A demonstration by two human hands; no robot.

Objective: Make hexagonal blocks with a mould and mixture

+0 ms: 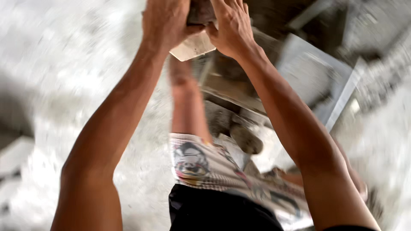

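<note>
Pale flat slab sat far, top centre, dark lump above it. Your left hand clasped slab's left edge; right hand pressed its right side. Blurred view: you needed even two-handed grip, steadier head. Coworker's patterned shorts stood below.

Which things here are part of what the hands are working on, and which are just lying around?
In hand:
left hand
right hand
pale slab gripped between them

Lying about:
grey metal frame
white block
dusty floor
</note>
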